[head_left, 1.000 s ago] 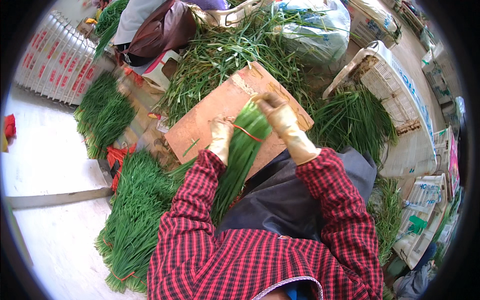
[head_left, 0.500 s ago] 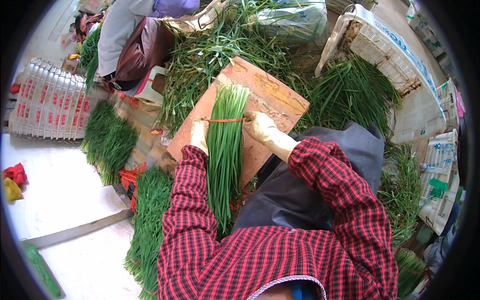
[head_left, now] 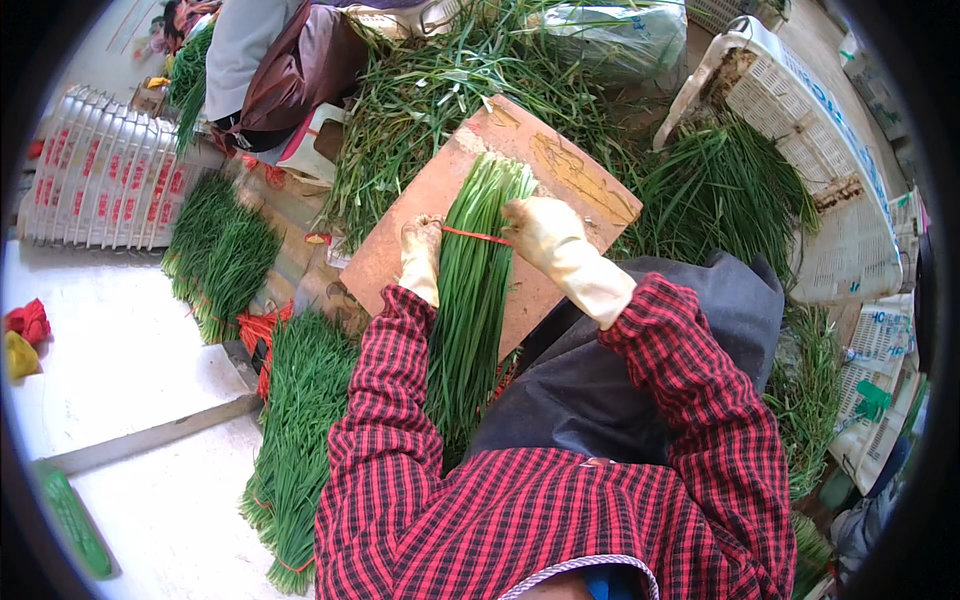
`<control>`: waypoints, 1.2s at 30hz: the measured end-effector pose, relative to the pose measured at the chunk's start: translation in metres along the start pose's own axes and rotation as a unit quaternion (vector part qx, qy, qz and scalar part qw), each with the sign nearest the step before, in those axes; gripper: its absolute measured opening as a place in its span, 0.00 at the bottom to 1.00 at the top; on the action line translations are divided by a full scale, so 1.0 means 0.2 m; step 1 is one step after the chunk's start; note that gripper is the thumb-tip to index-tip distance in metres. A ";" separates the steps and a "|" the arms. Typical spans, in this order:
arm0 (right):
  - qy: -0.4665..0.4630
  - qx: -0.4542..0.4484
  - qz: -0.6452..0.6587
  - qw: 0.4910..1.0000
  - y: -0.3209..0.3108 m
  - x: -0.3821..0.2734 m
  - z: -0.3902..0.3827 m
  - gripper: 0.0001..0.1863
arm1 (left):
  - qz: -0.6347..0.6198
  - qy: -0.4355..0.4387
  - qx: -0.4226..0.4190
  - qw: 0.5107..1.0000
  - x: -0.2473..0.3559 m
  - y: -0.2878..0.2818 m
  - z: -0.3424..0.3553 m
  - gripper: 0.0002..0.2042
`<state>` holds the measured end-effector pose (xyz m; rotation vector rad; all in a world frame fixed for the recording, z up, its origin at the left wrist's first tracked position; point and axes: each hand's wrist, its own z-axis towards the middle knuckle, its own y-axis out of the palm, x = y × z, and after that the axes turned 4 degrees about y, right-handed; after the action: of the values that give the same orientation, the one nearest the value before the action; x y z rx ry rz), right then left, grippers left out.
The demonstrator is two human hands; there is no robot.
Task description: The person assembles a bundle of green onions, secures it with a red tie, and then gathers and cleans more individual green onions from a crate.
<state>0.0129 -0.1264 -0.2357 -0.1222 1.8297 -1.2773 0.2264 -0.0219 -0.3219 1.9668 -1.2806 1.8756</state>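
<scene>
A bundle of long green leafy stems [head_left: 465,310], pale at its top end, lies along a tilted reddish board [head_left: 390,240]. A red tie [head_left: 468,234] crosses the bundle near the pale end. My left hand [head_left: 422,247], in a cream glove, is at the bundle's left side with fingers closed on the tie. My right hand [head_left: 545,240], gloved alike, is at the right side with fingers curled on the tie's other end. A dark apron [head_left: 610,400] covers my lap below the board.
Loose greens [head_left: 410,120] are heaped behind the board. More bundles lie at left [head_left: 300,420] beside white slabs [head_left: 130,440] and red ties [head_left: 260,330]. Stacked white trays [head_left: 105,170] stand at upper left, a white crate [head_left: 810,180] and dark-green leaves [head_left: 710,190] at right.
Since a second ago the bundle has been laid more upright on the board, and my hands have moved to either side of it along the red tie. The view has shifted slightly.
</scene>
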 end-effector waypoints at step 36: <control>-0.181 0.074 -0.325 0.925 0.25 0.01 -0.06 0.27 | 0.167 0.263 0.069 0.948 0.36 0.16 -0.45 0.07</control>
<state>0.0215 -0.0950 -0.2771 -0.8829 1.4017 -1.6988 0.1272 -0.0202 -0.2536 1.1999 -1.3940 2.4780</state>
